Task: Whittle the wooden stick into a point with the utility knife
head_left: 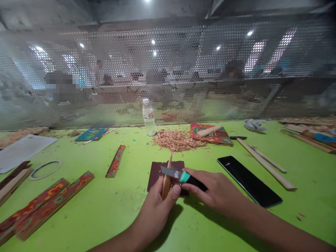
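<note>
My left hand [162, 206] is closed around the lower part of a slim pointed piece of wood [166, 185], its tip aimed away from me. In my right hand [212, 185] is a utility knife [193, 180] with a black and turquoise handle. Its blade lies across the wood, just above my left fingers. Beneath both hands a dark brown sheet [154, 173], perhaps sandpaper, rests on the green table [110, 210]. Part of the wood is covered by my left thumb and fingers.
Beyond the sheet sit a heap of wood shavings [178, 140] and a water bottle [149, 119]. A black phone [249, 182] and wooden sticks [267, 164] lie on the right. Painted wooden strips [55, 203] and a tape ring [45, 170] are on the left. A perforated metal screen [118, 98] closes off the back.
</note>
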Available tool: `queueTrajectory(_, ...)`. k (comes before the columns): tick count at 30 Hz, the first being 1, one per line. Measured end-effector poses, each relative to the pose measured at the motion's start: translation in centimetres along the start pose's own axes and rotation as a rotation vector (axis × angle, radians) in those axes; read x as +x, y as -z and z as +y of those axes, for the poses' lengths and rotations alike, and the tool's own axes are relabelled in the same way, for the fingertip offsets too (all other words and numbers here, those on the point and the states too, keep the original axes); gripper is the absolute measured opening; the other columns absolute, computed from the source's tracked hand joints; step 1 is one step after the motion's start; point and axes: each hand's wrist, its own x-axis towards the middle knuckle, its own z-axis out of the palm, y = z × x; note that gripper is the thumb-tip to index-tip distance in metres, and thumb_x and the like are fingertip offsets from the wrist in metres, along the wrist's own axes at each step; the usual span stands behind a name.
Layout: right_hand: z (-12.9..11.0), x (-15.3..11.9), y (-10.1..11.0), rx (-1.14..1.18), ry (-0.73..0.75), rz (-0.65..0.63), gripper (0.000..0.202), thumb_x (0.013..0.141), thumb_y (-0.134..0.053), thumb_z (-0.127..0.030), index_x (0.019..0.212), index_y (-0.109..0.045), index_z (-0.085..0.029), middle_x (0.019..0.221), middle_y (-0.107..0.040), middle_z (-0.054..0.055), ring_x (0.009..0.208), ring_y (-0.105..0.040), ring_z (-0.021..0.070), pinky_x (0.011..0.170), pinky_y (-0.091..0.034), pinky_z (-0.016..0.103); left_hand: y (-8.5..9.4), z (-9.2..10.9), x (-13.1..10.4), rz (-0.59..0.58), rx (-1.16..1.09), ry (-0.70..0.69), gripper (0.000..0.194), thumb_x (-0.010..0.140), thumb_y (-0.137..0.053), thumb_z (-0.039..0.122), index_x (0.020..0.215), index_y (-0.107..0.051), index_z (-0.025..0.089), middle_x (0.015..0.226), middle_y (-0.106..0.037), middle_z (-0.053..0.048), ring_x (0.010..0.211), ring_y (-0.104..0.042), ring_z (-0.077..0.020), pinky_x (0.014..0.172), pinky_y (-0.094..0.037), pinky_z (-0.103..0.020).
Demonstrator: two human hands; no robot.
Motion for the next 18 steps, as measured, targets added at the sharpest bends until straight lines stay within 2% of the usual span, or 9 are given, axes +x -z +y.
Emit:
queueTrajectory(3, -0.2, 0.0, 0.0, 0.029, 0.049, -0.071, 0.039, 0.109, -0.057, -0.049, 0.127, -0.073, -0.020, 0.111, -0.085, 0.012, 0.089, -0.084, 0.0279, 0.076, -0.066, 0.036, 0.0, -0.1, -0.1, -0.037, -0.010, -0.014, 0.046, 0.095, -0.068, 0.064, 0.103, -0.073, 0.019, 0.095, -0.072, -0.008, 0.098, -0.066, -0.0243, 0.094, -0.051, -0.035)
queueTrajectory(5, -0.4, 0.0, 0.0, 0.044, 0.072, -0.106, 0.038, 0.108, -0.058, -0.051, 0.126, -0.074, -0.021, 0.112, -0.085, 0.010, 0.090, -0.084, 0.0265, 0.077, -0.065, 0.034, -0.1, -0.2, -0.1, -0.063, -0.005, -0.025, 0.048, 0.098, -0.064, 0.064, 0.108, -0.075, 0.019, 0.109, -0.074, -0.011, 0.108, -0.065, -0.0265, 0.102, -0.049, -0.038)
queueTrajectory(7, -0.5, -0.1, -0.1, 0.043, 0.079, -0.120, 0.039, 0.108, -0.058, -0.052, 0.125, -0.074, -0.021, 0.114, -0.085, 0.010, 0.092, -0.083, 0.0264, 0.078, -0.064, 0.034, -0.3, -0.3, -0.1, -0.084, 0.005, -0.027, 0.048, 0.100, -0.061, 0.062, 0.114, -0.075, 0.018, 0.120, -0.074, -0.013, 0.115, -0.064, -0.0279, 0.108, -0.046, -0.040)
queueTrajectory(9, -0.6, -0.2, -0.2, 0.025, 0.073, -0.116, 0.042, 0.109, -0.055, -0.054, 0.127, -0.073, -0.020, 0.115, -0.084, 0.011, 0.092, -0.083, 0.0271, 0.077, -0.064, 0.034, -0.3, -0.3, -0.1, -0.087, 0.014, -0.030, 0.047, 0.102, -0.060, 0.059, 0.116, -0.075, 0.017, 0.122, -0.074, -0.013, 0.116, -0.063, -0.0282, 0.110, -0.045, -0.041)
queueTrajectory(11, -0.6, -0.4, -0.5, 0.004, 0.064, -0.107, 0.047, 0.111, -0.051, -0.054, 0.131, -0.072, -0.017, 0.113, -0.084, 0.012, 0.090, -0.083, 0.0278, 0.075, -0.063, 0.035, -0.3, -0.4, 0.0, -0.077, 0.042, -0.028, 0.047, 0.102, -0.059, 0.058, 0.114, -0.074, 0.016, 0.117, -0.075, -0.012, 0.110, -0.064, -0.0278, 0.105, -0.046, -0.040)
queueTrajectory(14, -0.7, -0.7, -0.8, -0.041, 0.052, -0.082, 0.055, 0.112, -0.046, -0.056, 0.136, -0.069, -0.012, 0.102, -0.084, 0.013, 0.080, -0.082, 0.0282, 0.065, -0.059, 0.036, -0.3, -0.6, 0.1, -0.022, 0.113, -0.003, 0.050, 0.100, -0.059, 0.063, 0.103, -0.073, 0.015, 0.099, -0.074, -0.008, 0.096, -0.063, -0.0260, 0.086, -0.049, -0.034)
queueTrajectory(18, -1.1, -0.8, -0.9, -0.197, 0.096, -0.004, 0.063, 0.115, -0.033, -0.058, 0.135, -0.071, -0.011, 0.083, -0.080, 0.010, 0.061, -0.075, 0.0239, 0.052, -0.049, 0.034, -0.3, -0.8, 0.3, 0.014, 0.156, 0.018, 0.056, 0.094, -0.059, 0.072, 0.074, -0.061, 0.019, 0.068, -0.054, 0.001, 0.068, -0.047, -0.0179, 0.061, -0.036, -0.028)
